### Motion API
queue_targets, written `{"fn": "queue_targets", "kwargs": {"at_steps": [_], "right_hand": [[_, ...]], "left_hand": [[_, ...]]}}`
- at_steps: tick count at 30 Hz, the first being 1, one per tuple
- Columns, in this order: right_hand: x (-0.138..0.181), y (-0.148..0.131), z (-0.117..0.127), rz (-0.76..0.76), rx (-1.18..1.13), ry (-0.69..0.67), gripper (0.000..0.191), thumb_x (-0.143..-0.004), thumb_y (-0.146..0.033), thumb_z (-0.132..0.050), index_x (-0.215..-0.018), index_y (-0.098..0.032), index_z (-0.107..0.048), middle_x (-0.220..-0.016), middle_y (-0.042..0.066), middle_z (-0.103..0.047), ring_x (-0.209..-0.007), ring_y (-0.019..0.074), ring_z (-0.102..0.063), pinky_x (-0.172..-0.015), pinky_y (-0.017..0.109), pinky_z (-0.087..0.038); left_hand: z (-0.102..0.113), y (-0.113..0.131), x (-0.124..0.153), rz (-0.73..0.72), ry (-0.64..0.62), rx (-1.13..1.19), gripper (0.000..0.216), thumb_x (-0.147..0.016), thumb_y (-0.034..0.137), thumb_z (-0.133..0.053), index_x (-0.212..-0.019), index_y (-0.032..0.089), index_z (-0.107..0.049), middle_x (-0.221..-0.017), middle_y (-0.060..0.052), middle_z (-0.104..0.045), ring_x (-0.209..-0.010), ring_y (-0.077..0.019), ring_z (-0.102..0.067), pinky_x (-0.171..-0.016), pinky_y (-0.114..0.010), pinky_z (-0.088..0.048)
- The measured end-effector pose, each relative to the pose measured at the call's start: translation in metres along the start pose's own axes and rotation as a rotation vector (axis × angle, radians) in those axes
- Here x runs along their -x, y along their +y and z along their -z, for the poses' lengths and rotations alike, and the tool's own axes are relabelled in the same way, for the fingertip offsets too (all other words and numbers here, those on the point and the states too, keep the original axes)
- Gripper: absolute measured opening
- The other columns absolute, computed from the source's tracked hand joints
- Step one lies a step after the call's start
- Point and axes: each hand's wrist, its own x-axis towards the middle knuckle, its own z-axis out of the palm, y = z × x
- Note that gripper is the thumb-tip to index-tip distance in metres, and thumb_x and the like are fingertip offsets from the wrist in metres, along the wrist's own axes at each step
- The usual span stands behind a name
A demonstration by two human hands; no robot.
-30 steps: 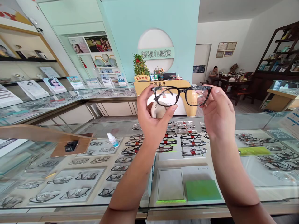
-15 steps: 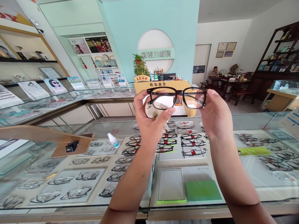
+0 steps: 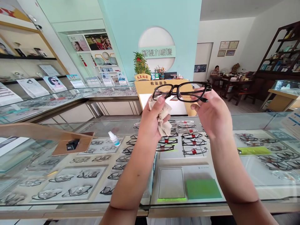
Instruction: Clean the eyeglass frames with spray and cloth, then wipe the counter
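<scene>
Glasses tilted, cloth at the rim

Head view: black glasses [image 3: 179, 92] have tilted between the fingers; left hand [image 3: 150, 121] pinches rim and bunched cloth [image 3: 165, 120], right hand [image 3: 214, 113] grips the opposite end, apparently bringing one lens within wiping reach.

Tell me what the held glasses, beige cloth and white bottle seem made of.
Held glasses: black, probably plastic, glossy where light catches it; the lenses are transparent, glass or plastic unclear. Beige cloth: thin, matte fabric, judging by its soft folds. White bottle: likely smooth plastic, given its opaque, moulded-looking shape.
</scene>
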Motion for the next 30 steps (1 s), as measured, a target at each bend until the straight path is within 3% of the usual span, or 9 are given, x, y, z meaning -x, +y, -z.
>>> {"fn": "queue_targets", "kwargs": {"at_steps": [3,7,10,14,20,23,25,28,30], "right_hand": [[0.003,0.002,-0.007,0.181,0.200,-0.050,0.020,-0.098,-0.050,-0.080,-0.113,-0.036,-0.080,-0.122,0.002,-0.078,-0.118,0.0259,-0.072,-0.097,0.045,-0.062],[0.005,0.004,-0.010,0.346,0.333,-0.082,0.013,-0.101,-0.043,-0.078,-0.113,-0.040,-0.083,-0.127,0.001,-0.079,-0.132,0.0309,-0.070,-0.117,0.060,-0.055],[0.006,0.004,-0.009,0.398,0.366,-0.119,0.014,-0.101,-0.041,-0.078,-0.113,-0.042,-0.084,-0.125,0.000,-0.080,-0.137,0.0350,-0.068,-0.120,0.066,-0.051],[0.008,0.002,-0.007,0.455,0.378,-0.149,0.014,-0.100,-0.036,-0.079,-0.112,-0.042,-0.085,-0.116,0.000,-0.083,-0.129,0.0349,-0.073,-0.115,0.064,-0.055],[0.010,0.005,-0.016,0.436,0.390,-0.239,0.012,-0.101,-0.037,-0.078,-0.110,-0.040,-0.085,-0.116,0.000,-0.082,-0.123,0.0318,-0.076,-0.113,0.060,-0.056],[0.012,0.012,-0.025,0.388,0.373,-0.282,0.009,-0.101,-0.036,-0.078,-0.107,-0.038,-0.085,-0.114,0.001,-0.082,-0.118,0.0296,-0.077,-0.108,0.056,-0.060],[0.015,0.017,-0.031,0.342,0.382,-0.281,0.007,-0.100,-0.035,-0.080,-0.104,-0.036,-0.086,-0.111,0.001,-0.082,-0.113,0.0281,-0.078,-0.104,0.052,-0.062],[0.018,0.025,-0.038,0.270,0.428,-0.297,0.005,-0.098,-0.035,-0.082,-0.100,-0.033,-0.086,-0.107,0.002,-0.084,-0.105,0.0260,-0.079,-0.098,0.048,-0.064],[0.019,0.033,-0.043,0.242,0.457,-0.314,0.006,-0.099,-0.035,-0.081,-0.099,-0.032,-0.086,-0.106,0.002,-0.084,-0.102,0.0252,-0.080,-0.097,0.048,-0.064]], "left_hand": [[-0.001,0.006,-0.001,0.320,-0.056,0.131,0.037,-0.088,0.051,-0.088,-0.104,0.020,-0.075,-0.085,-0.001,-0.072,-0.048,-0.0023,-0.041,-0.036,-0.014,-0.027],[0.003,0.008,-0.002,0.623,-0.107,0.288,0.035,-0.103,0.051,-0.069,-0.113,0.018,-0.075,-0.078,-0.003,-0.070,-0.045,-0.0039,-0.043,-0.035,-0.013,-0.028],[0.009,0.008,-0.001,0.731,-0.114,0.354,0.037,-0.107,0.049,-0.062,-0.124,0.019,-0.074,-0.080,-0.004,-0.072,-0.045,-0.0051,-0.043,-0.035,-0.013,-0.029],[0.016,0.004,-0.001,0.826,-0.136,0.372,0.042,-0.107,0.053,-0.059,-0.123,0.018,-0.076,-0.080,-0.005,-0.073,-0.044,-0.0046,-0.042,-0.035,-0.013,-0.028],[0.044,-0.013,0.008,0.875,-0.245,0.287,0.054,-0.105,0.064,-0.060,-0.096,0.013,-0.076,-0.084,-0.008,-0.073,-0.047,-0.0031,-0.037,-0.036,-0.013,-0.024],[0.075,-0.032,0.019,0.851,-0.396,0.118,0.066,-0.077,0.076,-0.086,-0.095,0.013,-0.075,-0.082,-0.007,-0.072,-0.051,-0.0056,-0.041,-0.038,-0.016,-0.026],[0.098,-0.050,0.030,0.840,-0.567,-0.027,0.080,-0.056,0.080,-0.095,-0.097,0.014,-0.075,-0.083,-0.008,-0.074,-0.058,-0.0107,-0.053,-0.043,-0.019,-0.036],[0.124,-0.081,0.046,0.961,-0.896,-0.133,0.078,-0.053,0.081,-0.096,-0.089,0.016,-0.073,-0.086,-0.012,-0.076,-0.074,-0.0210,-0.068,-0.061,-0.029,-0.052],[0.133,-0.098,0.055,1.041,-1.072,-0.119,0.075,-0.057,0.083,-0.093,-0.086,0.017,-0.074,-0.086,-0.012,-0.077,-0.079,-0.0239,-0.069,-0.068,-0.033,-0.055]]}}
